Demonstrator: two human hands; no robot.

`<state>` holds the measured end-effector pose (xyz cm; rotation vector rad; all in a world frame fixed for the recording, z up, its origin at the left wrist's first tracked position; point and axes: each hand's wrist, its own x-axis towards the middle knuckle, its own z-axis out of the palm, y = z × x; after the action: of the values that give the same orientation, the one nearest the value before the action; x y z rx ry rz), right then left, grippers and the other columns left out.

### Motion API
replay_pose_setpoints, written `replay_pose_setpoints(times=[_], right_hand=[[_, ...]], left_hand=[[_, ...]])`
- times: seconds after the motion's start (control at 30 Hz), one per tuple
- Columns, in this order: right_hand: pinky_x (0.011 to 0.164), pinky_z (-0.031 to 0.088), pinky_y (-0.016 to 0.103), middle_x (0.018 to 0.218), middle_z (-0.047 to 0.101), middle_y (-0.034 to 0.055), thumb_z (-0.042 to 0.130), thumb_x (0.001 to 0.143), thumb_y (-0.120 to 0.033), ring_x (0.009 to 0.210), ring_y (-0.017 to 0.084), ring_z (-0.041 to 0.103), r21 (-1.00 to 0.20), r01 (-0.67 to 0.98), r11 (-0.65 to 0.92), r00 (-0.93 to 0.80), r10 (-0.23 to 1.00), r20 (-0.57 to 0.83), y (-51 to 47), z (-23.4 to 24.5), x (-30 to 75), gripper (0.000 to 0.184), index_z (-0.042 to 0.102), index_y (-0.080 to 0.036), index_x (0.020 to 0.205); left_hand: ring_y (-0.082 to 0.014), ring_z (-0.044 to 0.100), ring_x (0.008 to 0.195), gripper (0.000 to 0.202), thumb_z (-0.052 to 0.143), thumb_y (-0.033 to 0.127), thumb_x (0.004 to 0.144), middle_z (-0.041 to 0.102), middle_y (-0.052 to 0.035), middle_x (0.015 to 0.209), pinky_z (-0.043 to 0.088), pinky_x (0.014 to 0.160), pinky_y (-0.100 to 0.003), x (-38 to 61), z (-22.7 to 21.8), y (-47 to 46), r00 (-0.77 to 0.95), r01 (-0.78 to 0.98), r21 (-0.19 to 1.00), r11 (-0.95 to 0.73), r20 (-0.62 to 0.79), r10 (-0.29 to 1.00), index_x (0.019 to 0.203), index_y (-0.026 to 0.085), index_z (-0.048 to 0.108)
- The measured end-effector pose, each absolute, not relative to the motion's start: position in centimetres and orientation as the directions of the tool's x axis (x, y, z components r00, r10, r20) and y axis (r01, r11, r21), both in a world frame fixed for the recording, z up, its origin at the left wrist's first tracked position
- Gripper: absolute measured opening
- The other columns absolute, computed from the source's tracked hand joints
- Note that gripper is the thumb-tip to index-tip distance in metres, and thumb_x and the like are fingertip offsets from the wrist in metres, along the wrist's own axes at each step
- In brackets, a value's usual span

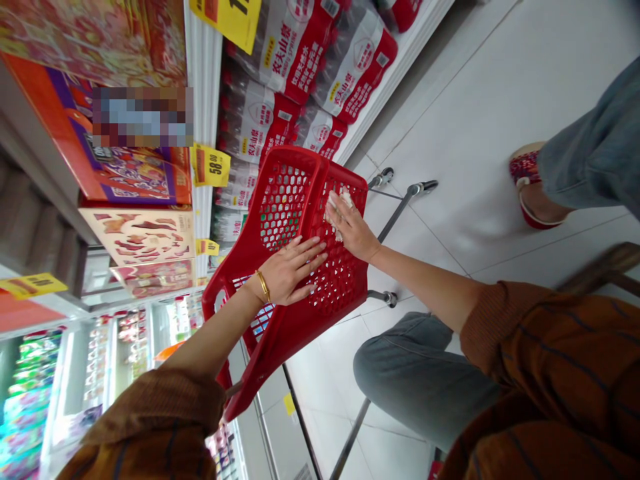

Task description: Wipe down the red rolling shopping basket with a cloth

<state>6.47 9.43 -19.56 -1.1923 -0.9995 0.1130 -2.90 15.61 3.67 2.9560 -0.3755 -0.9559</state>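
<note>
Far left: shelf stacked with flat printed cardboard gift boxes (140, 237), yellow paper price tags (210, 167) on the shelf edge.

Left hand (290, 270), gold bangle (263, 285) at the wrist: open flat, fingers spread, palm pressed on the outside of the red perforated plastic shopping basket (280, 200). It grips nothing.

The basket is tilted in front of the shelf, beside a grey metal trolley frame (400, 207).

Right hand (350, 230): near flat, fingers extended, pinning a white crumpled cloth (340, 200) against the basket wall near its upper rim.

Behind: red-labelled shrink-wrapped packs of bottled water (310, 47).

Far right: a second person's sandalled foot (533, 193) on the white tiled floor (475, 100).
</note>
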Motion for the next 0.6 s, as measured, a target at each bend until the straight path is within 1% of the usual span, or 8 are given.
replay_pose_setpoints(times=[0.1, 0.23, 0.3, 0.4, 0.47, 0.53, 0.6], right_hand=[[0.122, 0.021, 0.051, 0.162, 0.015, 0.0, 0.026, 0.1, -0.013, 0.149, 0.02, 0.001, -0.817, 0.4, 0.415, 0.599, 0.556, 0.576, 9.1, -20.3, 6.4, 0.062, 0.002, -0.034, 0.153], [0.123, 0.018, 0.052, 0.162, 0.015, -0.0007, 0.03, 0.099, -0.011, 0.149, 0.022, 0.002, -0.848, 0.362, 0.387, 0.599, 0.6, 0.53, 8.6, -21.3, 6.2, 0.066, 0.002, -0.035, 0.153], [0.122, 0.018, 0.053, 0.163, 0.012, -0.0002, 0.03, 0.098, -0.009, 0.149, 0.022, 0.001, -0.859, 0.362, 0.362, 0.598, 0.617, 0.512, 8.4, -21.9, 5.9, 0.069, -0.001, -0.036, 0.153], [0.121, 0.02, 0.057, 0.164, 0.004, 0.0009, 0.028, 0.096, -0.005, 0.149, 0.023, -0.003, -0.855, 0.393, 0.338, 0.593, 0.618, 0.516, 8.1, -22.7, 5.6, 0.074, -0.009, -0.037, 0.152], [0.121, 0.021, 0.057, 0.164, -0.001, 0.0014, 0.027, 0.095, -0.003, 0.149, 0.022, -0.004, -0.851, 0.405, 0.335, 0.583, 0.622, 0.523, 7.9, -22.9, 5.5, 0.076, -0.012, -0.036, 0.151], [0.121, 0.02, 0.055, 0.163, -0.003, 0.0012, 0.026, 0.094, -0.002, 0.149, 0.022, -0.003, -0.852, 0.401, 0.336, 0.574, 0.633, 0.519, 7.7, -23.0, 5.5, 0.077, -0.013, -0.035, 0.151], [0.122, 0.02, 0.054, 0.164, -0.001, 0.0008, 0.026, 0.095, -0.003, 0.149, 0.023, 0.0, -0.864, 0.386, 0.322, 0.566, 0.657, 0.498, 7.6, -23.2, 5.5, 0.076, -0.013, -0.036, 0.151]], left_hand=[[-0.0331, 0.028, 0.144, 0.067, 0.05, 0.037, 0.089, 0.044, -0.0196, 0.147, 0.022, 0.117, -0.055, -3.0, 3.6, 15.6, 0.786, -0.237, 0.085, -0.968, -0.569, -0.242, 0.147, 0.011, 0.031], [-0.0324, 0.028, 0.144, 0.066, 0.049, 0.036, 0.089, 0.044, -0.0193, 0.147, 0.021, 0.117, -0.054, -2.9, 3.7, 15.5, 0.793, -0.231, 0.087, -0.969, -0.56, -0.239, 0.148, 0.011, 0.03], [-0.0322, 0.028, 0.144, 0.067, 0.049, 0.035, 0.09, 0.043, -0.0187, 0.148, 0.022, 0.117, -0.054, -2.9, 3.7, 15.4, 0.794, -0.219, 0.091, -0.972, -0.562, -0.231, 0.149, 0.012, 0.028], [-0.0324, 0.028, 0.144, 0.068, 0.049, 0.035, 0.089, 0.042, -0.0181, 0.149, 0.022, 0.117, -0.054, -3.0, 3.7, 15.4, 0.792, -0.208, 0.103, -0.973, -0.567, -0.229, 0.15, 0.013, 0.027], [-0.0324, 0.028, 0.144, 0.069, 0.05, 0.036, 0.089, 0.042, -0.018, 0.149, 0.021, 0.117, -0.054, -3.1, 3.7, 15.5, 0.789, -0.205, 0.106, -0.973, -0.57, -0.228, 0.15, 0.013, 0.027], [-0.0325, 0.027, 0.145, 0.069, 0.05, 0.036, 0.089, 0.042, -0.0179, 0.149, 0.021, 0.117, -0.054, -3.1, 3.7, 15.5, 0.787, -0.203, 0.102, -0.974, -0.575, -0.224, 0.15, 0.013, 0.027], [-0.0326, 0.027, 0.145, 0.069, 0.05, 0.036, 0.089, 0.042, -0.018, 0.149, 0.022, 0.117, -0.054, -3.1, 3.7, 15.5, 0.785, -0.205, 0.099, -0.974, -0.578, -0.224, 0.15, 0.013, 0.026]])
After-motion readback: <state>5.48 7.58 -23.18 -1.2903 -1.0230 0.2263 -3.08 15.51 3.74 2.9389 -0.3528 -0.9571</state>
